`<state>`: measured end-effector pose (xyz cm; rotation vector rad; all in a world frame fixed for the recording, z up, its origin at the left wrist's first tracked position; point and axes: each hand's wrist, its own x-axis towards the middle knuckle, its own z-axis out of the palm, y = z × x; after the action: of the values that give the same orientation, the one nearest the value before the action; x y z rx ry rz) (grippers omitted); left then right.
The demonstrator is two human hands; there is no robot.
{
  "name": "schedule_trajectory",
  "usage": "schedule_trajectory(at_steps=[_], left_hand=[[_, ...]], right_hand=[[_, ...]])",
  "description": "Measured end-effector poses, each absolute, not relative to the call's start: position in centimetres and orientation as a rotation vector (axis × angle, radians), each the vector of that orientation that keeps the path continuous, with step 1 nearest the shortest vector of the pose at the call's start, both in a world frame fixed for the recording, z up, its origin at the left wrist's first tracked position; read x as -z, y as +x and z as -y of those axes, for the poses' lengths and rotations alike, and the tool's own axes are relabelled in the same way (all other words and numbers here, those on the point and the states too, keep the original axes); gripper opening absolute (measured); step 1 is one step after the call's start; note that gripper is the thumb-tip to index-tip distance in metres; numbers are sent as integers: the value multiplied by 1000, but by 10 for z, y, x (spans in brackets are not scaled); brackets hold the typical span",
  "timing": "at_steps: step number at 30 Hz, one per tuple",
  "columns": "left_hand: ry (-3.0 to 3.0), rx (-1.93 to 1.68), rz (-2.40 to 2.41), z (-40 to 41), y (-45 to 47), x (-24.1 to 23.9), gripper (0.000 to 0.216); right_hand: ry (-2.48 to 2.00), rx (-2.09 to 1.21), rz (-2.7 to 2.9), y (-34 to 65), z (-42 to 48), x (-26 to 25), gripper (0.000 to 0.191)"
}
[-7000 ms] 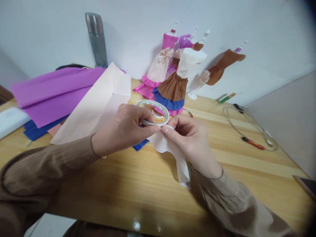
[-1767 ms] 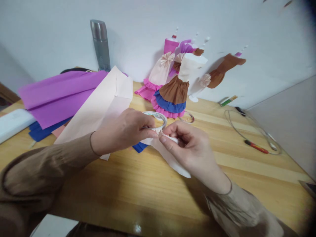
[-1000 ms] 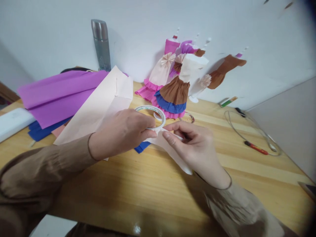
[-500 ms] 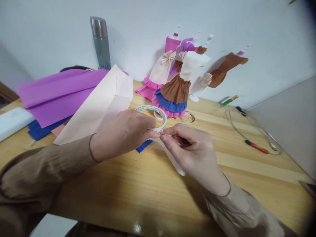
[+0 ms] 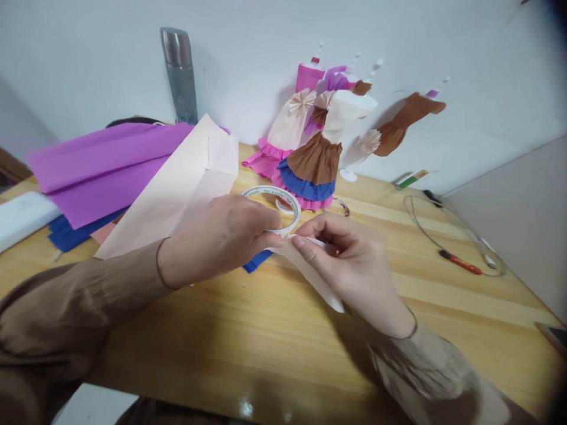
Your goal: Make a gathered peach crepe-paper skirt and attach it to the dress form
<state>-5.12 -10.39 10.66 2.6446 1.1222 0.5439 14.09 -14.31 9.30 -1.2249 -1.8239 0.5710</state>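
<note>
In my left hand [image 5: 221, 236] is a roll of tape [image 5: 271, 191], a white ring with green lettering, held between thumb and fingers. My right hand [image 5: 354, 265] is closed beside it, thumb and forefinger pinching a pale cream paper strip [image 5: 321, 282] close to the roll. The strip slants down to the right below the right fingers, its end free above the table. Both hands' fingertips nearly meet at the roll's near edge. Exactly what lies between the left thumb and fingers besides the roll is hidden. A small piece of blue paper [image 5: 257, 261] lies beneath the left fingers.
Purple crepe paper [image 5: 115, 168] and a large cream sheet [image 5: 177, 189] lie on the left, with a grey bottle [image 5: 179, 77] behind. Several paper dresses on stands, one with a brown skirt [image 5: 316, 159], line the wall. A cable [image 5: 416, 227] lies right on the wooden table [image 5: 248, 330].
My right hand has moved slightly up and right of the roll, and the cream strip's free end has swung right. The left hand keeps its hold on the tape roll.
</note>
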Motion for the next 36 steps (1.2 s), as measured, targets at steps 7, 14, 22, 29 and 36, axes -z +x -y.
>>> schedule_trajectory(at_steps=[7,14,22,29,36], left_hand=[[2637,-540,-1110,105,-51,-109,27],[2645,-520,-1103,107,-49,-110,25],[2584,-592,-918,97,-51,-105,24],[2220,-591,-880,88,-55,-113,19],[2145,-500,-869,87,-53,-116,24]], right_hand=[[-1258,-639,1760,143,140,-90,17],[-1289,-703,1730,141,138,-89,18],[-1313,-631,1765,140,136,-88,20],[-1272,-746,1839,150,132,-104,19],[-1211,-686,1835,147,136,-101,14]])
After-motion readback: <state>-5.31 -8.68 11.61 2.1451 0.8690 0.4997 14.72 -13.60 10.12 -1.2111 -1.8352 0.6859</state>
